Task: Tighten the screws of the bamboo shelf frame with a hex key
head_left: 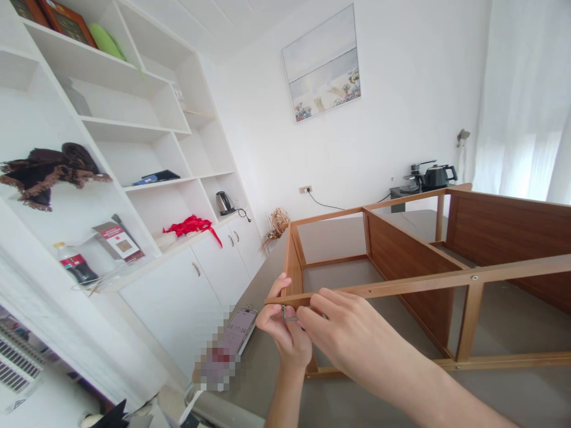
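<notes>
A wooden shelf frame (419, 285) with brown panels lies on its side on a grey table. At its near left corner, my left hand (288, 339) is closed round the end of the rail, one finger showing above it and the thumb below. My right hand (343, 327) pinches a small bent metal hex key (289, 318) against the underside of that corner. The key's short end points up at the rail; the fastener it meets, if any, is hidden. The back of my right hand lies just below the long front rail.
A phone (243, 327) showing a timer lies on the grey table (267, 374) left of my hands. White shelving (147, 131) stands along the left wall. A black kettle (439, 176) and a coffee maker (413, 178) stand behind the frame.
</notes>
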`<action>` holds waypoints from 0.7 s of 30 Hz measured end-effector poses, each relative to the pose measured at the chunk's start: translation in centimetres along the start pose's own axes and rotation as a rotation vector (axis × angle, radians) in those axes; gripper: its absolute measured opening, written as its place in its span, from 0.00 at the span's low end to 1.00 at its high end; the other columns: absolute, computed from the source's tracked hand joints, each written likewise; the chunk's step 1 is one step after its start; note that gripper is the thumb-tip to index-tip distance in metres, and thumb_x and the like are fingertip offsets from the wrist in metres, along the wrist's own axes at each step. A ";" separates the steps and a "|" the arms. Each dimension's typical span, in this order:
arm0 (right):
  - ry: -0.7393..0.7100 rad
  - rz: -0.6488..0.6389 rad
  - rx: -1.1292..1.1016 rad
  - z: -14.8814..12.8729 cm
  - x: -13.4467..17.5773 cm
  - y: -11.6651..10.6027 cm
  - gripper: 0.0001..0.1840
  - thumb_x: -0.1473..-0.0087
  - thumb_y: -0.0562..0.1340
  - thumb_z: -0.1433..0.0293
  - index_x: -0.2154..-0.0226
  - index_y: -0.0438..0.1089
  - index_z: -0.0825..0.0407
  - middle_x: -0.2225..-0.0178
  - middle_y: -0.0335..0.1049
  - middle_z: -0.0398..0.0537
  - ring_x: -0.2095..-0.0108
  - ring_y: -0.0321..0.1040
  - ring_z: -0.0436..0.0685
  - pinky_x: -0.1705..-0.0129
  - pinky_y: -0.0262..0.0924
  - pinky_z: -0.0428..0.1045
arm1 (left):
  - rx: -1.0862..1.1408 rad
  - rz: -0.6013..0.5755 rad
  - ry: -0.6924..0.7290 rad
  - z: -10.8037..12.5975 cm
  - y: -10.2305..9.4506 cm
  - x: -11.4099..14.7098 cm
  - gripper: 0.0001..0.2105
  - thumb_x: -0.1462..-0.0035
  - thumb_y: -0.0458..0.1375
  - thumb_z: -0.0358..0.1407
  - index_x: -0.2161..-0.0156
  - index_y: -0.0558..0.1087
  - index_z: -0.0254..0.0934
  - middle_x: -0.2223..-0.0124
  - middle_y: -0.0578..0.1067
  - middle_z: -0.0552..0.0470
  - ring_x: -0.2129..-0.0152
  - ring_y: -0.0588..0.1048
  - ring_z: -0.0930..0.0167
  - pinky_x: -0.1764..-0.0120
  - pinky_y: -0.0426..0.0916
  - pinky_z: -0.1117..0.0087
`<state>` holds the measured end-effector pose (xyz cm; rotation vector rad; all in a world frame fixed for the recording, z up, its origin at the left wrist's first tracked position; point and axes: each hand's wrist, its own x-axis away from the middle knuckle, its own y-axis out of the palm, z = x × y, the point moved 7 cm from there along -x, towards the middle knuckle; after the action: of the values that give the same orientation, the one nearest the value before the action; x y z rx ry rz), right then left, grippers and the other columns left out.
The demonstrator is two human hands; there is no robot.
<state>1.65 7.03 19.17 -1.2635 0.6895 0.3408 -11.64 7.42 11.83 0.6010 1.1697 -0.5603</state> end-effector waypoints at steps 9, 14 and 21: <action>0.003 -0.028 0.018 0.0 0.0 -0.2 0.13 0.42 0.65 0.83 0.69 0.64 0.51 0.69 0.65 0.41 0.71 0.57 0.53 0.71 0.42 0.51 | 0.028 0.003 -0.006 0.5 0.1 -0.5 0.07 0.28 0.48 0.31 0.52 0.54 0.45 0.42 0.74 0.43 0.41 0.73 0.63 0.43 0.70 0.43; -0.001 -0.044 0.019 0.2 0.0 0.1 0.13 0.43 0.66 0.83 0.69 0.64 0.51 0.69 0.66 0.41 0.71 0.57 0.53 0.71 0.42 0.52 | 0.020 0.002 -0.024 0.2 0.0 -0.3 0.06 0.27 0.48 0.32 0.52 0.53 0.45 0.42 0.73 0.43 0.41 0.73 0.62 0.43 0.69 0.42; 0.010 -0.067 0.004 0.3 0.0 0.0 0.13 0.41 0.66 0.81 0.69 0.64 0.51 0.69 0.66 0.41 0.71 0.56 0.53 0.71 0.41 0.52 | 0.029 0.001 -0.006 0.1 0.0 -0.1 0.07 0.27 0.47 0.31 0.52 0.53 0.44 0.42 0.73 0.41 0.40 0.72 0.60 0.42 0.68 0.41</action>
<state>1.75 7.36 19.17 -1.2818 0.6543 0.2785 -11.62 7.39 11.99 0.6239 1.1571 -0.5792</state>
